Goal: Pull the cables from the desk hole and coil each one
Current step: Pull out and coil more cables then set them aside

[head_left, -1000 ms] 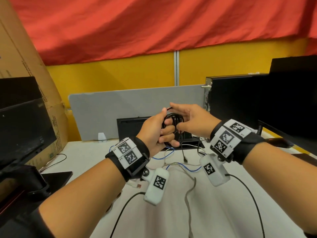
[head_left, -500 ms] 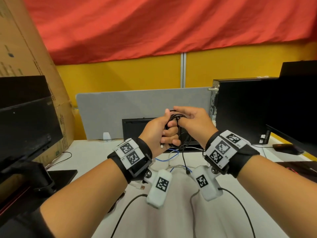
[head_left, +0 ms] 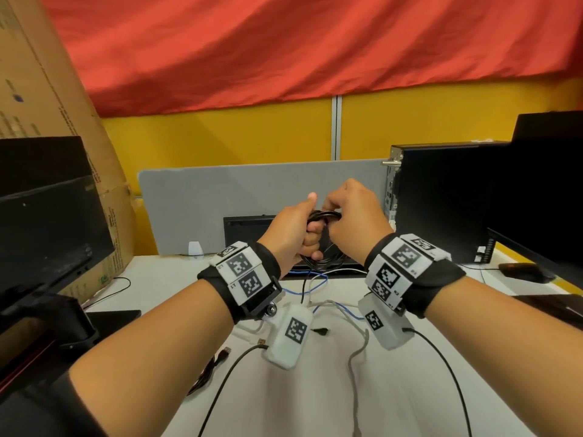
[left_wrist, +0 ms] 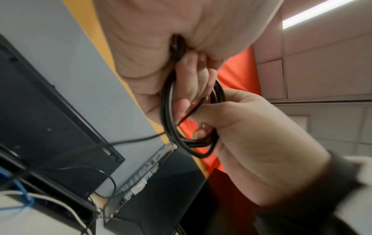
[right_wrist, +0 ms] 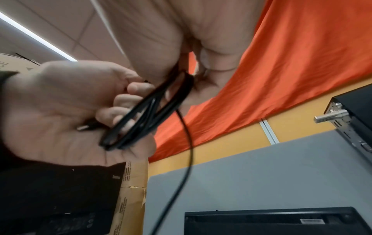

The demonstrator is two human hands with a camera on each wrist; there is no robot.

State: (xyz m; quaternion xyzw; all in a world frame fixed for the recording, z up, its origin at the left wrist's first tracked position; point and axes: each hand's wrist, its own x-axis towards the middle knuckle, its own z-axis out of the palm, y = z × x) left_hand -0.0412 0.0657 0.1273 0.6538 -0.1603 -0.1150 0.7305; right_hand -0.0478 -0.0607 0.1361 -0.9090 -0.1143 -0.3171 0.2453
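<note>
Curling round a bundle of black loops, the fingers (right_wrist: 112,114) of the left hand (head_left: 291,231) hold the black cable (left_wrist: 171,101) in a closed fist, thumb up. The right hand (head_left: 353,216) pinches the top of the same coil from the other side, its fingers bent over the strands. The coil hangs between the two hands, above the desk (head_left: 315,398) and in front of the grey divider panel (head_left: 252,190).

A loose tail of the black cable drops from the coil toward the desk; where it ends is hidden behind the hands. Below the coil, on the desk, lie a blue cable (head_left: 303,290), a white cable (head_left: 356,354) and further black leads with free plugs, none of them coiled as far as can be seen. A dark computer tower (head_left: 441,200) stands to the right of the coil and a black monitor (head_left: 47,216) to the left of it.

The cable looks thin, light and springy, likely to spring open if the grip eases. It seems best held across all the loops at one point, as the left fist does, while the right hand feeds the tail round. The smooth jacket may slip.
</note>
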